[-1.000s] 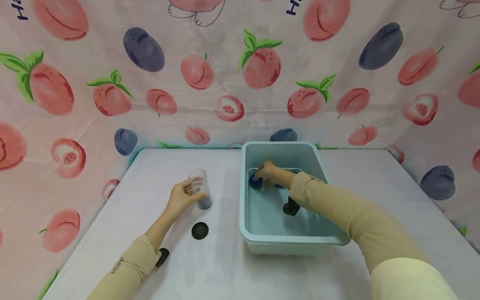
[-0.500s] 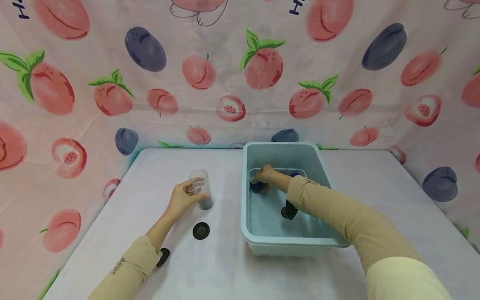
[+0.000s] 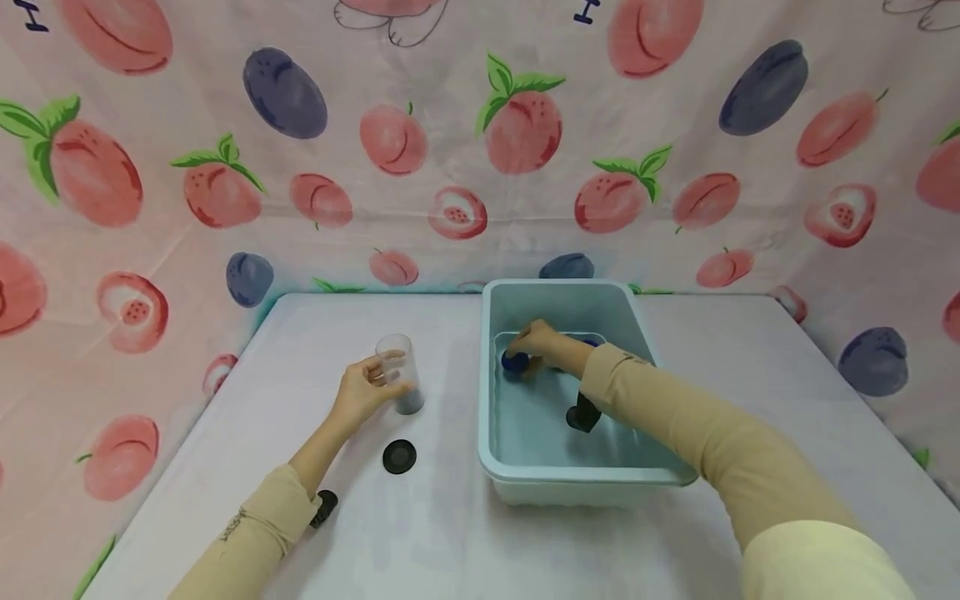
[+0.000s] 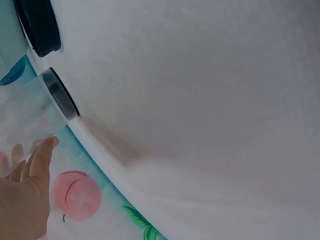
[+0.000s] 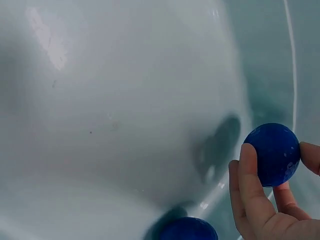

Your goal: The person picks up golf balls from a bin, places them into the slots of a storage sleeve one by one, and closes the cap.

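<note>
One cloth (image 3: 307,242) printed with peaches and dark plums hangs at the left and runs along behind the white table (image 3: 450,533); at the lower left a beige left sleeve (image 3: 251,525) comes in, with a small black object (image 3: 325,508) at its cuff, too hidden to make out. Out of that sleeve the left hand (image 3: 358,398) grips a clear cup (image 3: 400,371), fingers round the far side and thumb on the near side; the cup stands upright, with a clear round rim at the top and a dark grey base. Nearer the person than the cup, and apart from it, a flat black disc (image 3: 399,457) lies on the table. Further right, well apart from the cup, stands a pale blue-green tub (image 3: 585,476). Inside, near the left wall and towards the back, the right hand (image 3: 537,340) pinches a blue ball (image 3: 513,364), fingers on one side and thumb on the other; whether the ball touches the tub floor I cannot tell. A second blue ball (image 5: 188,230), cut off by the edge of the right wrist view, lies near the held one. A black block (image 3: 582,414) shows under the right forearm, and at the far right a tan right sleeve (image 3: 720,433) reaches in over the rim
</note>
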Tool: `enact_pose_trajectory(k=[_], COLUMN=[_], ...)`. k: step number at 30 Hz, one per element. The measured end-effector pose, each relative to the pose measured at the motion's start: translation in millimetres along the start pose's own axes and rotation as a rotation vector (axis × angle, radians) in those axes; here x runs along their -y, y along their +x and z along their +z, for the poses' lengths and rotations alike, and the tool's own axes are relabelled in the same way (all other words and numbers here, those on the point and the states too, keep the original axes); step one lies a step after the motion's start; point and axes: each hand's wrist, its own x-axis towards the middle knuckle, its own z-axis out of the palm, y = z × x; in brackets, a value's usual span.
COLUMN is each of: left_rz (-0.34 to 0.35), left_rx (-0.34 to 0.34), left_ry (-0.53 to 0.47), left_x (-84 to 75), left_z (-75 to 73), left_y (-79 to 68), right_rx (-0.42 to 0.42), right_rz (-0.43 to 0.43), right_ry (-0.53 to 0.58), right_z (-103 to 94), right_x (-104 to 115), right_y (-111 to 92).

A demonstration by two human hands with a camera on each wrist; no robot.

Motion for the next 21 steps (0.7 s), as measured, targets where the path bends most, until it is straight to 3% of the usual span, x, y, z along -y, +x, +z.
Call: enact_pose_trajectory(k=[1,7,8,9,11,17,19,21], left_rz=[-0.004,-0.036,-0.035,-0.033,-0.029,-0.016,-0.015,-0.018], left_rx=[0.0,0.013,0.016,0.018,0.02,0.01,0.002,-0.007], left_ry=[0.002,-0.007,-0.015,-0.019,-0.03,-0.048,-0.049,-0.046], left_x=[-0.4,-1.1,-1.5,-1.7,-2.3,-3.7,-4.8,-5.9], left_z=[0.1,-0.3,-0.6,-0.8,-1.1,-0.1,0.2,0.4], left_y=[0.2,0.3,0.3,0.2,0.4,2.1,2.7,3.1], right_rx=[-0.01,0.007,0.017,0.013,0.011,-0.063,-0.06,-0.048], right_rz=[-0.007,-0.041,-0.035,-0.025,-0.027,-0.016,-0.023,-0.018], right_ry=[-0.013,0.049,0.072,0.084,0.07,-0.016,-0.01,0.013], right_z=[-0.7,-21.6,-25.2,-25.1,-22.5,4.6,8.4,9.2], right_x=[-1.4,-48.9,-53.4,-51.2,-38.6,38.5,53.4,61.9], right_y=[3.2,100.0,111.5,108.1,85.1,-64.6,-95.1,-111.8])
